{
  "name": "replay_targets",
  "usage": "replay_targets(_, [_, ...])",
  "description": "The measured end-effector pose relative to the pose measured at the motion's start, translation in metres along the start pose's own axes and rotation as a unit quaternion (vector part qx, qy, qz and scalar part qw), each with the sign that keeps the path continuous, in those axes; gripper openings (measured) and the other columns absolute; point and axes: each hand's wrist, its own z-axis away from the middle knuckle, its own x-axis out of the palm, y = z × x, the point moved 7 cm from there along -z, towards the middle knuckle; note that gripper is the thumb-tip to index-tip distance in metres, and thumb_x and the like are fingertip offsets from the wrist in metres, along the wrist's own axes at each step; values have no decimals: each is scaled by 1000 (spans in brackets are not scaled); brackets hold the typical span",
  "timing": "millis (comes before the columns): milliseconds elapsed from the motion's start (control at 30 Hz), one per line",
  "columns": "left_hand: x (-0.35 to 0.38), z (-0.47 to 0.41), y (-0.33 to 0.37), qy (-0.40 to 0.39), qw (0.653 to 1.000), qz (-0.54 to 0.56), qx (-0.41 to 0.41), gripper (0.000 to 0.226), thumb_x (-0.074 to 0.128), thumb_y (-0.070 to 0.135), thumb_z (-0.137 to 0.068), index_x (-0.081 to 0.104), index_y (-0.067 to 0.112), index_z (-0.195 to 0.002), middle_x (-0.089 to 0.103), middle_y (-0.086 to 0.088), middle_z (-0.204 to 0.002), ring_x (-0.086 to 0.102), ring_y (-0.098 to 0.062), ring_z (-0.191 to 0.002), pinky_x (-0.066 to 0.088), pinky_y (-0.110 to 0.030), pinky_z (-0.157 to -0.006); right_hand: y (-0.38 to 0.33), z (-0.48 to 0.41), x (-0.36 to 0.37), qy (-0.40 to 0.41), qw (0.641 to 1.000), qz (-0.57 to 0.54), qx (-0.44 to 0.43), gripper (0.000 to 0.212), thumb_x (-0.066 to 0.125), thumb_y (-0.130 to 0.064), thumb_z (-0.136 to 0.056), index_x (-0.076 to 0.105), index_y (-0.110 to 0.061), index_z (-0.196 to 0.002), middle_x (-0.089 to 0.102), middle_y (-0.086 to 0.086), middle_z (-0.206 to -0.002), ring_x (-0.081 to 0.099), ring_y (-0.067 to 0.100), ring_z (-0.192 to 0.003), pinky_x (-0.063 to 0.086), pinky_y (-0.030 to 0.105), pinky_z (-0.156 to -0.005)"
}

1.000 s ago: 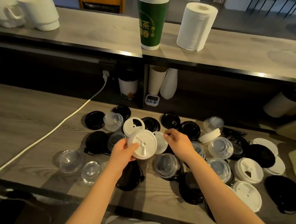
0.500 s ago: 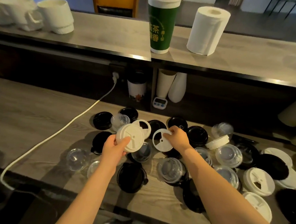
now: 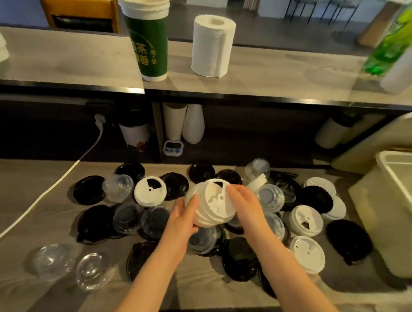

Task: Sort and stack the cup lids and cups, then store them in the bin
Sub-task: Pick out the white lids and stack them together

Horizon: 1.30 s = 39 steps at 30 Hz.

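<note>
We log a grey wood counter (image 3: 14, 191): black lids (image 3: 89, 189), white lids (image 3: 150, 191) and clear lids (image 3: 94, 271) scattered mid-surface; cable (image 3: 38, 200) toward left edge; bin (image 3: 378, 228) at right edge.

Both forearms reaching forward, converging. Left hand (image 3: 183, 219) cupping the white lid stack (image 3: 215, 205) from below-left; right hand (image 3: 244, 203) curling over its right rim, grip blurred.

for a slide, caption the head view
Left hand and right hand hold a stack of white lids above scattered lids

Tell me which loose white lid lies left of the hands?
The white lid with the wedge-shaped opening; all other loose white lids lie right of the held white stack.
</note>
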Motion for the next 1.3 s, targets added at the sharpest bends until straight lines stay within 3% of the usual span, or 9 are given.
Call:
replay_targets(133, [41,10,-8,-42,999,-18,1,33,36,42,-97,51,23,-119,58,-15,-120,54,-37,-111,42,-54,-97,5,21,-35,62,997,25,-36,14,49,-31,-97,58,-20,-97,63,1,-94,58,13,-84,46,23,-69])
replay_targets(233, [72,21,-11,-109,994,-21,24,44,34,45,-96,46,16,-127,56,-18,-123,59,-18,-87,55,-24,-64,0,36,-65,111,990,46,-75,8,51,-32,-95,55,-26,-93,62,-2,-91,59,10,-82,46,25,-68])
replay_targets(333, [104,34,-12,-177,982,-62,33,42,55,46,-86,45,23,-119,58,0,-114,57,-11,-99,50,-25,-79,-11,50,-96,151,978,74,-124,7,51,-30,-95,53,-27,-89,61,-7,-82,56,0,-68,44,17,-59])
replay_targets(400, [122,39,-12,-194,975,-97,44,30,57,38,-90,48,25,-115,59,6,-107,58,-6,-95,49,-20,-73,-18,58,-119,156,974,79,-144,7,50,-28,-96,53,-23,-95,61,-5,-83,56,0,-67,43,15,-56])
replay_targets(500, [153,38,-11,-207,966,-139,64,20,55,29,-91,56,25,-111,65,2,-107,62,-10,-96,51,-21,-71,-25,63,-162,158,969,106,-158,10,50,-30,-96,53,-22,-101,62,-4,-89,60,8,-76,45,18,-59])
replay_targets(633, [213,42,-11,-244,948,-188,87,17,54,22,-93,61,17,-108,67,6,-90,63,5,-75,49,-15,-64,-27,64,-221,141,972,106,-156,3,50,-32,-96,50,-35,-97,61,-12,-94,59,-5,-77,47,11,-60])
replay_targets(767, [275,45,-13,-253,935,-228,100,17,55,26,-93,60,18,-108,67,0,-93,63,-6,-78,50,-21,-64,-33,62,-280,144,974,79,-157,7,50,-27,-96,53,-25,-102,60,-11,-94,57,-13,-74,43,5,-61])
replay_targets(1133, [398,36,-29,-263,935,-215,105,21,56,19,-92,59,17,-113,69,3,-97,62,-11,-85,49,-25,-71,-38,35,-408,171,971,12,-168,8,58,-25,-91,57,-23,-99,61,-8,-93,61,10,-82,49,14,-60])
replay_targets(1300, [435,20,-24,-260,926,-242,130,28,58,22,-91,59,14,-118,68,1,-101,63,-7,-84,50,-19,-66,-37,12,-437,73,990,-32,-115,16,59,-24,-90,61,-23,-107,64,0,-106,62,16,-92,50,29,-70])
